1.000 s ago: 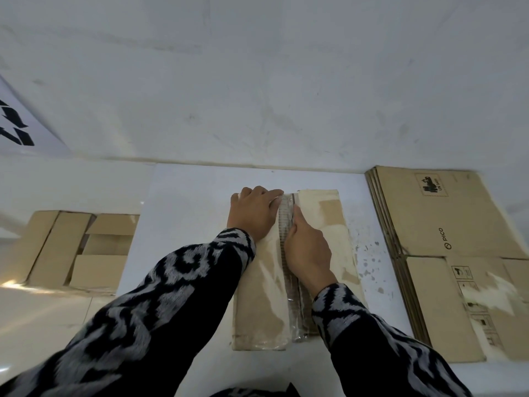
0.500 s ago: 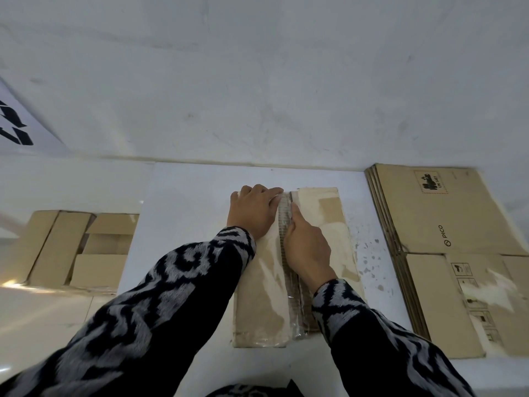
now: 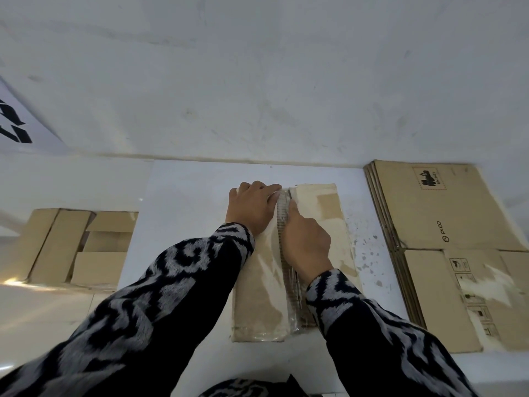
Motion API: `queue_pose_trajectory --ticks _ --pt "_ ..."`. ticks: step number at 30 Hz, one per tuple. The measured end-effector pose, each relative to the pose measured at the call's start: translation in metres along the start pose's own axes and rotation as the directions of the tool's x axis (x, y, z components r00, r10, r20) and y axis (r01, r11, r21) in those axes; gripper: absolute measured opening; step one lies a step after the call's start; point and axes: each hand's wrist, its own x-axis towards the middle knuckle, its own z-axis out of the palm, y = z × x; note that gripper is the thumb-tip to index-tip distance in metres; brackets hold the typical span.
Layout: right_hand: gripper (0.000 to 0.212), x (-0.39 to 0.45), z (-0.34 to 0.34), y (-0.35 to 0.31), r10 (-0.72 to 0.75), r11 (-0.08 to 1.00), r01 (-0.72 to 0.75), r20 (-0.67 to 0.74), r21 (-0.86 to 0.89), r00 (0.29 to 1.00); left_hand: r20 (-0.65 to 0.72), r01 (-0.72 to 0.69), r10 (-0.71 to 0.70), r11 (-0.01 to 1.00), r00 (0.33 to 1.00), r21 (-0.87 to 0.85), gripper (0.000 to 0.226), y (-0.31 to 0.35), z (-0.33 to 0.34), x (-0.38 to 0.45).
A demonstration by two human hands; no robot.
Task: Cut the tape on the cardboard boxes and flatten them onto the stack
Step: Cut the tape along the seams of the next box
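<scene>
A taped brown cardboard box (image 3: 260, 305) lies on the white table (image 3: 189, 196), its top seam running away from me. My left hand (image 3: 252, 207) rests on the left flap at the far end, fingertips curled over the flap's corrugated edge (image 3: 286, 262). My right hand (image 3: 306, 242) sits just right of the seam, fingers curled and index finger stretched along it. It grips a small cutter (image 3: 290, 193), of which only a dark tip shows past the fingertip. A stack of flattened boxes (image 3: 429, 224) lies to the right.
Several closed cardboard boxes (image 3: 80, 247) stand on a lower surface to the left. A white wall (image 3: 257, 81) rises right behind the table. White scraps (image 3: 369, 253) speckle the table between the box and the stack.
</scene>
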Motion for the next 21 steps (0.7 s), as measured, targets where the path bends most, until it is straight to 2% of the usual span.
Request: queue_pose_trajectory --ticks 11,21 --pt "0.058 0.0077 -0.0036 -0.0070 0.001 0.994 -0.004 -0.022 -0.109 1.000 -0.006 -0.004 0.004 1.000 1.000 0.016 0.036 0.0008 -0.0011 -0.0008" --pt "0.066 0.0023 -0.0060 -0.0031 -0.023 0.989 0.025 0.010 -0.144 1.000 -0.016 -0.004 0.004 1.000 1.000 0.024 0.036 0.0020 0.0005 -0.0018"
